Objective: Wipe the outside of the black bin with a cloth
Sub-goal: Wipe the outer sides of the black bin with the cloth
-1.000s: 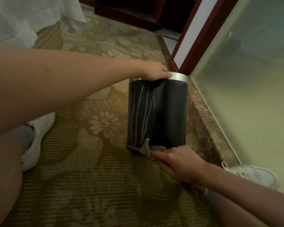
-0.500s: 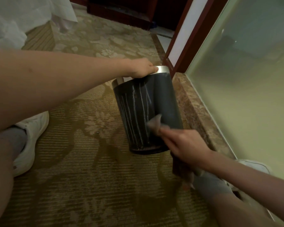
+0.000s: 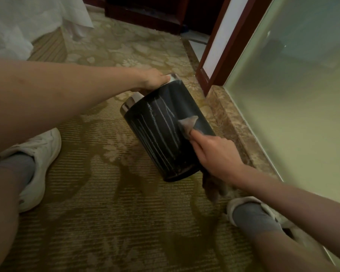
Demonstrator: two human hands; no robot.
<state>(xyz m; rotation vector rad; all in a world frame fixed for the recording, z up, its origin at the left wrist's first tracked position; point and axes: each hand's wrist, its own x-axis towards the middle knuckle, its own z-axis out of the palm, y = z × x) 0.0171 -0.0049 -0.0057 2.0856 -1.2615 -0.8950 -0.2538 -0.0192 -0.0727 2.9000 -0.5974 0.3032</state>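
The black bin (image 3: pixel 157 138), round with a shiny metal rim, stands tilted away to the left on the carpet, pale wet streaks running down its side. My left hand (image 3: pixel 155 79) grips the rim at the top. My right hand (image 3: pixel 216 154) holds a grey cloth (image 3: pixel 187 124) and presses it against the bin's right side, about halfway up. A loose end of the cloth hangs below my right wrist.
Patterned olive carpet (image 3: pixel 98 193) covers the floor. A marble sill (image 3: pixel 232 130) and a frosted glass wall (image 3: pixel 294 114) run along the right. A dark red door frame (image 3: pixel 214 55) stands behind the bin. My white shoes (image 3: pixel 41 154) flank the bin; white bedding (image 3: pixel 18 26) hangs at top left.
The bin has tipped from upright to leaning left. My right hand has slid the cloth up from the bin's base to its middle.
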